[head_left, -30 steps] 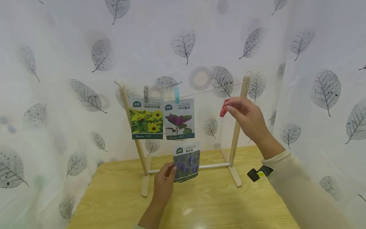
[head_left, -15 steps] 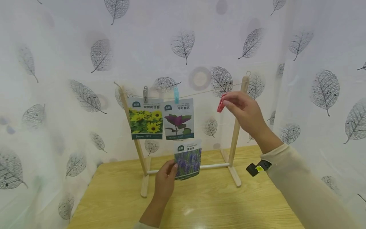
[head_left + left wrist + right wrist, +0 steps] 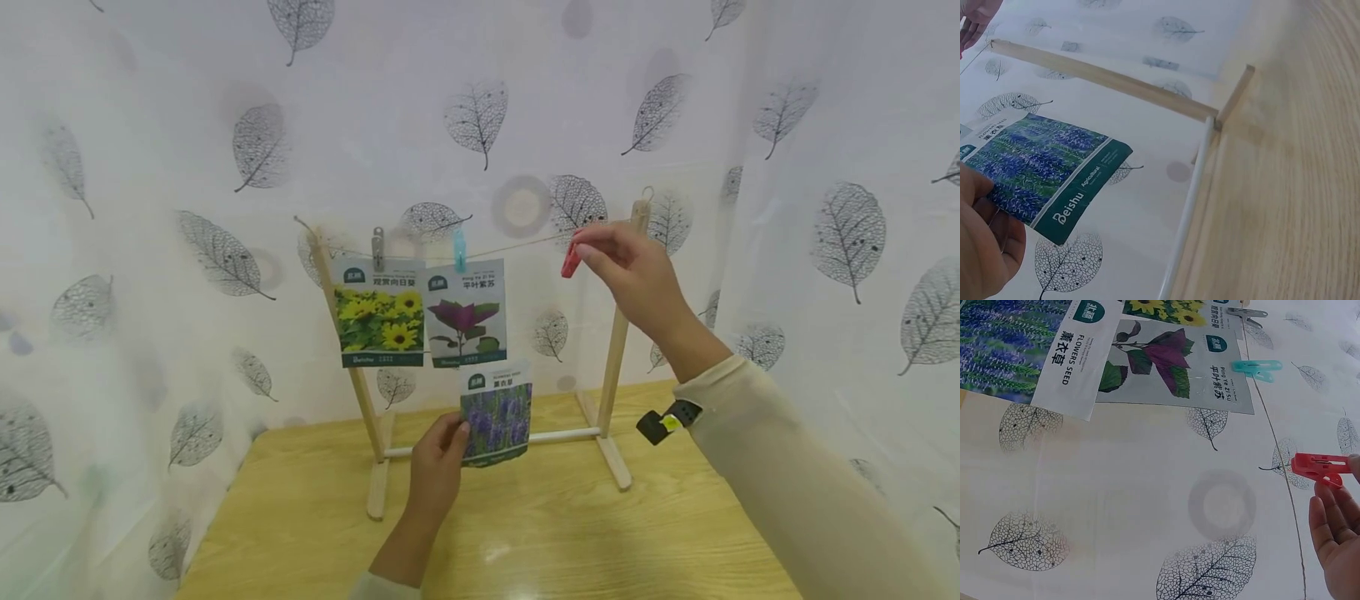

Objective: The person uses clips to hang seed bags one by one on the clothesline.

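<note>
My left hand (image 3: 437,462) pinches the left edge of a seed packet (image 3: 497,417) with purple lavender flowers, held below the string. In the left wrist view, fingers and thumb grip this packet (image 3: 1041,165) by one side. My right hand (image 3: 633,271) pinches a red clothespin (image 3: 572,260) near the string, toward the right post. The right wrist view has the red clothespin (image 3: 1319,464) close to the string (image 3: 1275,431); whether they touch I cannot tell. Two packets hang on the string: a yellow sunflower packet (image 3: 381,312) under a grey clothespin (image 3: 378,248) and a purple-leaf packet (image 3: 467,312) under a blue clothespin (image 3: 460,250).
A wooden frame with a left post (image 3: 341,333) and a right post (image 3: 617,350) stands on the wood-grain table (image 3: 555,533). A white bar (image 3: 562,436) joins its feet low down. Behind hangs a pale curtain (image 3: 405,100) with leaf prints.
My right hand has moved up and left with the red clothespin, nearer the string. My left hand has raised the lavender packet slightly, toward the hanging packets. The hanging packets stay put.
</note>
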A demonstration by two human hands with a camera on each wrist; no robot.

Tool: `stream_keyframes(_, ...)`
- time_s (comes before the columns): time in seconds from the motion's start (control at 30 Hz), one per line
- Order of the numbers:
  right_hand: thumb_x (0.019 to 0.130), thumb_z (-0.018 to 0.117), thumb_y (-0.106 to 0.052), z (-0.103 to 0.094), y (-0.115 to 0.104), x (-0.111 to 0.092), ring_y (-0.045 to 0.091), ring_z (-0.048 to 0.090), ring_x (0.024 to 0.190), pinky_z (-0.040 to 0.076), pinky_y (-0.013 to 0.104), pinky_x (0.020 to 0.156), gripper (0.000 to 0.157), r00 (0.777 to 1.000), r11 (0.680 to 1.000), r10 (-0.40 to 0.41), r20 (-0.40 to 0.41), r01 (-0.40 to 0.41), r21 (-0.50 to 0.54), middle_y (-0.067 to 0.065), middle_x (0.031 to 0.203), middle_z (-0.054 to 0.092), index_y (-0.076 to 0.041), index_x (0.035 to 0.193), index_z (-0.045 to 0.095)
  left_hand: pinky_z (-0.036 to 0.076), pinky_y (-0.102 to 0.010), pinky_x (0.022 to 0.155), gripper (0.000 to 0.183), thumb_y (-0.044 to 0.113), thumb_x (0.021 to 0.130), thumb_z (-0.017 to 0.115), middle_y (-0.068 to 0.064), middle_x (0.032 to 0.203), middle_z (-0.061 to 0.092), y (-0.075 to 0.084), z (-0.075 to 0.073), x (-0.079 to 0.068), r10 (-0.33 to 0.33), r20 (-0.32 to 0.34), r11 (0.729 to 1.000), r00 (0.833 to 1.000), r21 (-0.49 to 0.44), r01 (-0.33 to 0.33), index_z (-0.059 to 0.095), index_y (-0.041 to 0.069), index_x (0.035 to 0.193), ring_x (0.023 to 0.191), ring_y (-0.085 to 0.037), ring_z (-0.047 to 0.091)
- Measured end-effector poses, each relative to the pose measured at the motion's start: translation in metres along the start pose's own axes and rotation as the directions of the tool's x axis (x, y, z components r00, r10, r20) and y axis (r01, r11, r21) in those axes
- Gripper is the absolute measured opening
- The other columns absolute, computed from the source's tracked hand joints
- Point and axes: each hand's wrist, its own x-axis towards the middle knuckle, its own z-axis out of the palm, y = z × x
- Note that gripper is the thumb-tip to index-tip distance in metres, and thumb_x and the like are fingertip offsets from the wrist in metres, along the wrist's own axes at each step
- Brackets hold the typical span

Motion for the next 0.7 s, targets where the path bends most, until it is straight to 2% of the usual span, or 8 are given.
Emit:
stream_keyframes(0.23,0.101,0.061,-0.010,0.003,0.002,0.008,-0.002,0.065,0.108,0.050,0.014,0.098,0.022,1.000,1.000,0.001,-0.013,-0.001,0.017,0.005,0.116,0.069,0.000,0.119,0.066,0.056,-0.025,0.087,0.020,0.024,0.103,0.059,-0.005,0.109,0.074,0.004,0.003,0.009,0.044,-0.017,0.999,0.999,0.008,-0.044,0.070,0.013,0.117,0.101,-0.018,0.068)
stream_keyframes(0.5,0.101,0.060,-0.009,0.005,0.000,0.016,0.005,0.067,0.104,0.051,0.015,0.093,0.020,0.999,0.999,-0.042,-0.011,0.042,0.012,0.010,0.109,0.069,-0.001,0.119,0.065,0.057,-0.035,0.090,0.020,0.021,0.103,0.060,-0.006,0.108,0.074,0.007,0.008,0.016,0.044,-0.038,0.999,0.998,0.025,-0.043,0.070,0.011,0.116,0.102,-0.020,0.068)
stream_keyframes(0.7,0.101,0.059,-0.007,0.008,0.000,0.025,0.004,0.066,0.107,0.051,0.016,0.095,0.019,0.998,0.998,-0.064,-0.009,0.064,0.013,0.012,0.113,0.068,0.000,0.118,0.065,0.056,-0.035,0.090,0.020,0.021,0.102,0.060,-0.006,0.108,0.074,0.008,0.012,0.018,0.045,-0.050,0.999,0.998,0.008,-0.045,0.070,0.011,0.117,0.102,-0.020,0.068)
